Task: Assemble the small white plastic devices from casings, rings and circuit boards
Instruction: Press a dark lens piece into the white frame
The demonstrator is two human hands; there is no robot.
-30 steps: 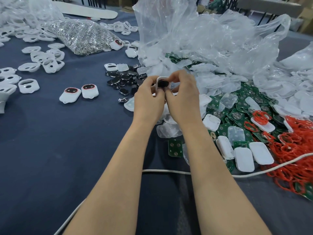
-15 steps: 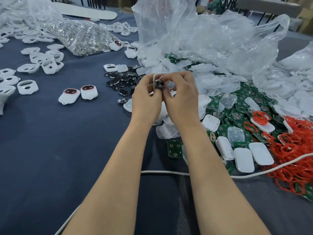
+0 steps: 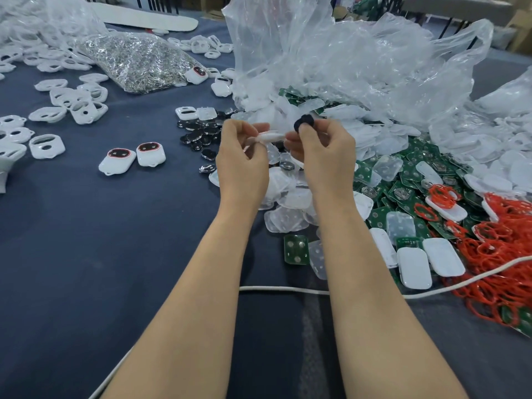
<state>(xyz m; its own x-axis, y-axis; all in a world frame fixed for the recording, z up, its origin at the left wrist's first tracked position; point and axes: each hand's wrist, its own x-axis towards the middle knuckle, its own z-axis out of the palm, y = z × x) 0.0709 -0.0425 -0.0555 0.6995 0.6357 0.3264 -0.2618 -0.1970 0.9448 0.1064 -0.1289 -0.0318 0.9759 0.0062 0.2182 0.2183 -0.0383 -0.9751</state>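
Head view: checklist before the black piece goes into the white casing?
1. Casing held: ok. The left hand grips the white casing.
2. Piece held: ok. The right hand pinches the black piece at its fingertips.
3. Piece seated in the casing: not ok. The two are apart, with the piece higher and to the right.
4. Casing opening turned toward the piece: cannot tell. The casing is seen edge-on and blurred.
5. Reference to copy: ok. Two assembled devices lie on the left.
6. Next parts in sight: ok. Red rings and circuit boards lie on the right.
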